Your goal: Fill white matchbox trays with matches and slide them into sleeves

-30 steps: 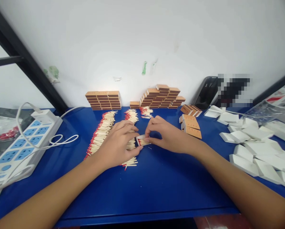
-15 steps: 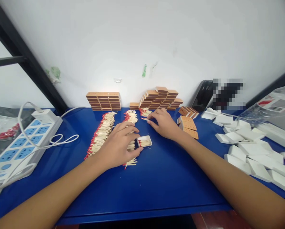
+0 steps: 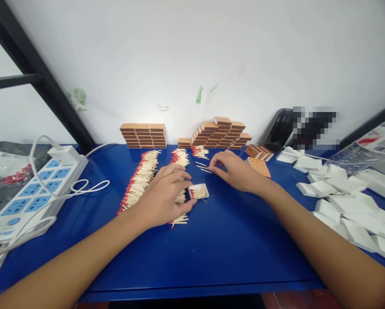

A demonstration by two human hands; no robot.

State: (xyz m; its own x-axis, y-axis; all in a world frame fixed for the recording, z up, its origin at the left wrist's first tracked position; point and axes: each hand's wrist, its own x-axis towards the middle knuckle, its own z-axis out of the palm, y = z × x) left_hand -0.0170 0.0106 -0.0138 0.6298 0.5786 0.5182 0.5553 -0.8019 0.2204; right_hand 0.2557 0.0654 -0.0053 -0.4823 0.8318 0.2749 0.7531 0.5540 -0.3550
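Tray [image 3: 201, 187] part-filled on blue table [image 3: 192, 266], left hand [image 3: 166, 191] bracketing its left end, grip unclear; right hand [image 3: 233, 169] at a loose match [image 3: 205, 170], pinch unclear; stacked boxes [image 3: 142, 135] look done, match heaps [image 3: 139, 180] yet unboxed.

Red-headed pale matches [image 3: 141, 178], white tray [image 3: 202, 187]

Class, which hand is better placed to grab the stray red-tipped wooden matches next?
Probably the right hand: it is beside the stray matches; the left hand is farther, at the white rectangular tray.
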